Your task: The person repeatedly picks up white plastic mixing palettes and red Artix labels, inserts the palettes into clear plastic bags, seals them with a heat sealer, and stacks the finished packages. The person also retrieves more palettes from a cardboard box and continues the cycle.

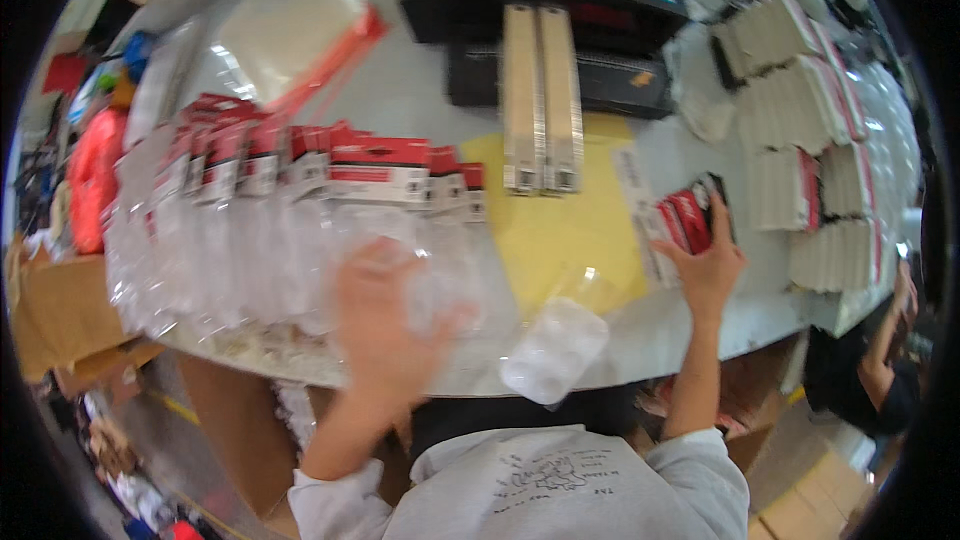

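My right hand (712, 268) grips a small stack of red, white and black cards (688, 218) between thumb and fingers, at the right of a yellow sheet (560, 240). My left hand (385, 315) is smeared by motion above the near edge of a row of clear plastic packs with red-and-white header cards (380, 165); whether it holds anything does not show. Between the hands, a clear plastic blister shell (555, 350) lies tilted near the table's front edge. It touches neither hand.
A black machine (560, 0) stands at the back, with two long pale rails (540, 100) reaching toward me. Stacks of white cards (810, 150) fill the right side. Clear plastic bags with a red edge (290, 35) lie at the far left. Another person's arm (885, 340) shows at the right.
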A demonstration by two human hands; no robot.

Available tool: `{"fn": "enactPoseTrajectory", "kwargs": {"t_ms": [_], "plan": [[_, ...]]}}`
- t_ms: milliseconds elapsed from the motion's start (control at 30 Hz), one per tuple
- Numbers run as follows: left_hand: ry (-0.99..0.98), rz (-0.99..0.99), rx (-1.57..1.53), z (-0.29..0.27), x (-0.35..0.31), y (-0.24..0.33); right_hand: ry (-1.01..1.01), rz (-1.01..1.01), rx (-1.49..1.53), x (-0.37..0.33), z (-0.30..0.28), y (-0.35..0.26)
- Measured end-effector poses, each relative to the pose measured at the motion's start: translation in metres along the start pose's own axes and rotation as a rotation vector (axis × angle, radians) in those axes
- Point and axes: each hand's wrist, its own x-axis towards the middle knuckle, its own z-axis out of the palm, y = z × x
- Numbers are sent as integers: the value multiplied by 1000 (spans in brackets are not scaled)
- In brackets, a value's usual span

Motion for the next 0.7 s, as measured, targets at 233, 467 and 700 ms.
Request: {"fn": "enactPoseTrajectory", "kwargs": {"t_ms": [233,467,700], "plan": [[-275,-224,-382,104,-22,74,119,34,32,-9,-3,-21],[-448,-716,-1329,58,-14,76,-449,229,990,-12,-67,-78],[-408,-663,-1161,55,-23,71,-866,81,650,-4,-45,-99]]}}
